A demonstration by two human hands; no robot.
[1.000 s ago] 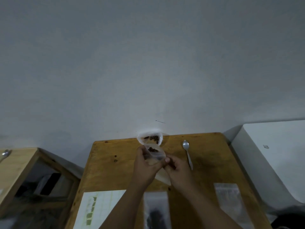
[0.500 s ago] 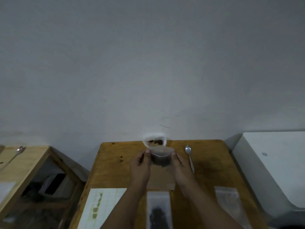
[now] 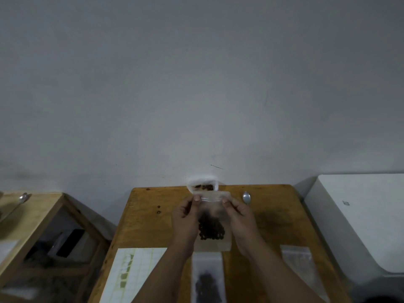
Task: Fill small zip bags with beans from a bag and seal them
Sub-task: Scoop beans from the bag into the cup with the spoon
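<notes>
Here, above the table (image 3: 153,215) at lower centre, the small zip bag (image 3: 213,212) hangs limp and light — beans (image 3: 211,231) weighing its bottom — while left hand (image 3: 185,219) and right hand (image 3: 240,217) each pinch a top corner by the zip strip (image 3: 211,199), likely the surest hold.

This looks like a plain room used as a small hand-packing spot: a worn wooden table (image 3: 153,215) stands with its far edge against a bare grey wall (image 3: 196,84), between a second wooden table (image 3: 39,206) and a white box-like unit (image 3: 360,215), with a label sheet (image 3: 135,274) and zip bags (image 3: 298,265) along its near edge.
</notes>
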